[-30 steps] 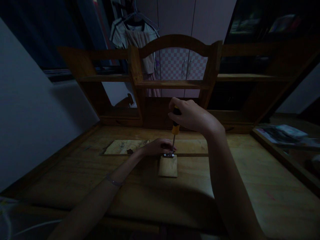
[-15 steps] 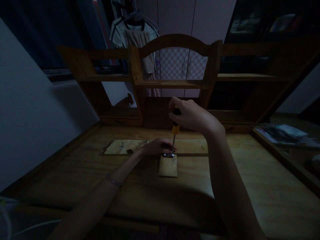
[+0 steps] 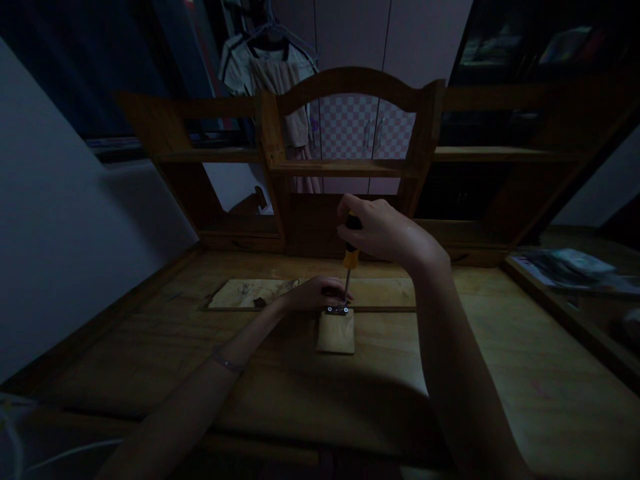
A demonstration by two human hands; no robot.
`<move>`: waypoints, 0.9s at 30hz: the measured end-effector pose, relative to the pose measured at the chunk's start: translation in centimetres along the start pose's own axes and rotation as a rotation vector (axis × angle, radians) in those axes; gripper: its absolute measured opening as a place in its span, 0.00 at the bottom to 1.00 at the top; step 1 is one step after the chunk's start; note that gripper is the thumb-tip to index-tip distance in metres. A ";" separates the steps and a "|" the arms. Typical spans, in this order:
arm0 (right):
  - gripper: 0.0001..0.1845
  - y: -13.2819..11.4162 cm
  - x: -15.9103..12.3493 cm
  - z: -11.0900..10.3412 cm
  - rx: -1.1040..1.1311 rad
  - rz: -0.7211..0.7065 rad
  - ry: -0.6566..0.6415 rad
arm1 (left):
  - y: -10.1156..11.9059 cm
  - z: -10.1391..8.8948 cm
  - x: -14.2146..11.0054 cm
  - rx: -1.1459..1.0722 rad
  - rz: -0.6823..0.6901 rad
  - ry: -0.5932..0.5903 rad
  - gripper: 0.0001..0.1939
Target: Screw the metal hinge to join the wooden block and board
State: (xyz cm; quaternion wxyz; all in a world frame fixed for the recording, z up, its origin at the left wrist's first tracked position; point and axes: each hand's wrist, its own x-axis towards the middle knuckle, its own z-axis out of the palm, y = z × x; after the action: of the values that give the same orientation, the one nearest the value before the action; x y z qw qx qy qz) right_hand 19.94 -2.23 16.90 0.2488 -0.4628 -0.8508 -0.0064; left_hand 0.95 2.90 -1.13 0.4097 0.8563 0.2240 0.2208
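My right hand [image 3: 377, 227] is closed around the black and yellow handle of a screwdriver [image 3: 351, 259], held almost upright with its shaft pointing down. The tip meets the area of a small metal hinge [image 3: 337, 311] with two screw heads showing. That hinge lies along the far edge of a small square wooden piece [image 3: 336, 333], where it borders a long wooden board [image 3: 383, 293]. My left hand [image 3: 315, 293] rests over the board, fingers curled together beside the screwdriver's tip. Whatever the left fingertips pinch is hidden.
The wooden desktop [image 3: 240, 353] carries these pieces. Behind it rises a wooden shelf unit [image 3: 345, 169] with an arched top. Papers and bagged items [image 3: 583, 263] lie at the right. A white cable [image 3: 75, 450] runs at the lower left. Clothes [image 3: 280, 80] hang beyond the shelf.
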 end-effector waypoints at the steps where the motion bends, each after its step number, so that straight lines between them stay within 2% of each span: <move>1: 0.12 0.0 0.0 0.0 -0.001 0.000 0.001 | -0.1 0.0 0.0 0.003 0.003 0.001 0.12; 7: 0.12 0.0 -0.1 -0.1 0.008 -0.011 0.001 | -0.1 -0.1 0.0 0.007 0.011 0.014 0.12; 15: 0.13 -0.1 -0.2 -0.1 -0.003 -0.004 -0.001 | -0.1 0.1 -0.1 -0.110 -0.060 -0.008 0.12; 21: 0.18 -0.1 -0.1 0.0 0.031 -0.013 -0.026 | 0.1 0.0 -0.1 -0.116 -0.084 -0.005 0.13; 27: 0.17 -0.2 -0.1 -0.1 0.017 -0.017 -0.031 | 0.0 0.2 -0.1 -0.194 -0.125 -0.009 0.13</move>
State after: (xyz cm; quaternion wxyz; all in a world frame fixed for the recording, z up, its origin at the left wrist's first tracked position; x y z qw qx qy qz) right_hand 19.86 -2.47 17.03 0.2396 -0.4534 -0.8585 0.0060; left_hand 0.93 2.74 -1.29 0.5046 0.7980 0.2526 0.2116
